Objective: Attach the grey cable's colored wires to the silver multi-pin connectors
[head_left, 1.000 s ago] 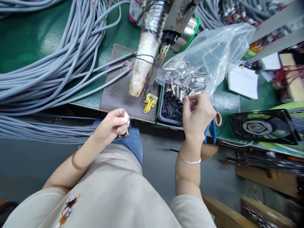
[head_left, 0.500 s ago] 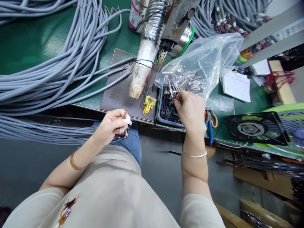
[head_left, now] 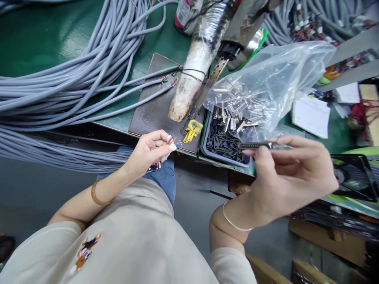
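My left hand (head_left: pixel 155 148) pinches the stripped end of a grey cable; thin coloured wires (head_left: pixel 175 142) stick out past the fingertips. Over the right side of the bench, my right hand (head_left: pixel 291 171) grips a small metal-and-black connector (head_left: pixel 257 146) between thumb and fingers. Left of it stands a purple-rimmed tray (head_left: pixel 217 157) filled with small black pieces and metal connectors (head_left: pixel 232 123). A clear plastic bag (head_left: pixel 293 79) with more metal parts lies over the tray's back. Below my left hand, several finished-looking connectors (head_left: pixel 155 166) hang near my lap.
A soldering iron (head_left: pixel 217 71) and a white-wrapped foil duct (head_left: pixel 188 86) reach down over a brown board (head_left: pixel 148 114). A yellow clip (head_left: pixel 192 132) rests on that board. Grey cable bundles (head_left: pixel 74 98) cover the left. Paper (head_left: pixel 312 114) and a black fan (head_left: pixel 355 175) are at right.
My right hand has left the tray and moved right and nearer the camera, now with a connector in it. My left hand has shifted slightly right, and the view has turned a little.
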Demonstrator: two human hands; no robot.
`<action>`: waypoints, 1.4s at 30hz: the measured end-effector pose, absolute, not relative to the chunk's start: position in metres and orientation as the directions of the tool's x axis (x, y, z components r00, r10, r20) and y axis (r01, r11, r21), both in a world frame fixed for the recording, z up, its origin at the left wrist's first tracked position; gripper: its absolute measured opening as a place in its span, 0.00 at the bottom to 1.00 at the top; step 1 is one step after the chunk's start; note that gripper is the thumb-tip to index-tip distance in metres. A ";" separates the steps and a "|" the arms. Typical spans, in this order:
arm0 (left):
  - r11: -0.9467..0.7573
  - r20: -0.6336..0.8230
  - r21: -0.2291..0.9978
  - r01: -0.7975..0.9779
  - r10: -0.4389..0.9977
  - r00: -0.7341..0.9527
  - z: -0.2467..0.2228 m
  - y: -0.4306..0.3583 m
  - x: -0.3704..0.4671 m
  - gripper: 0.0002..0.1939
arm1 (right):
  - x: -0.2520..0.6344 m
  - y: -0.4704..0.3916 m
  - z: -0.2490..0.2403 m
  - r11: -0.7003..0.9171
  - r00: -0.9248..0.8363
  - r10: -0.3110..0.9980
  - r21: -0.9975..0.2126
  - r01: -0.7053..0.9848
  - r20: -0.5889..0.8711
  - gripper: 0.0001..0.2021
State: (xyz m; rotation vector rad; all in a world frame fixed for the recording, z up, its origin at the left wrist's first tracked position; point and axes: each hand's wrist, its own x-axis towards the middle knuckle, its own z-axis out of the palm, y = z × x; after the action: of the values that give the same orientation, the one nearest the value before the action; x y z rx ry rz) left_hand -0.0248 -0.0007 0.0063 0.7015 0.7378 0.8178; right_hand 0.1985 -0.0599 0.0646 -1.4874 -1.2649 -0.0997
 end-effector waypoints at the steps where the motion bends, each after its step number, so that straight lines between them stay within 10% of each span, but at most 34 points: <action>1: 0.489 -0.298 0.787 -0.376 0.835 0.464 0.007 0.000 -0.024 0.15 | 0.190 -0.065 0.064 0.256 0.438 0.663 -0.734 0.629 0.607 0.10; 6: 0.439 -0.280 0.829 -0.347 0.862 0.422 0.008 0.001 -0.022 0.15 | 0.159 -0.075 0.042 0.253 0.330 0.837 -0.843 0.474 0.437 0.10; 13: 0.369 -0.227 0.871 -0.324 0.887 0.401 0.005 0.000 -0.021 0.14 | 0.143 -0.062 0.000 0.340 0.187 0.722 -0.577 0.743 0.666 0.09; 24: 0.317 -0.192 0.935 -0.162 0.832 0.521 0.001 -0.006 -0.020 0.11 | 0.141 -0.067 -0.001 0.215 0.341 0.898 -0.953 0.212 0.278 0.06; 42: 0.208 -0.131 0.941 -0.268 0.951 0.280 0.001 0.010 -0.013 0.10 | 0.139 -0.049 -0.004 0.293 0.225 0.834 -0.751 0.592 0.504 0.06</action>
State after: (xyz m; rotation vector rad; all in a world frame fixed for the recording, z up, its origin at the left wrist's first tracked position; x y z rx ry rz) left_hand -0.0126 0.0101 0.0014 0.9814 0.8838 1.0232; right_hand 0.1388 -0.0488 -0.0040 -1.3964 -1.4645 0.2778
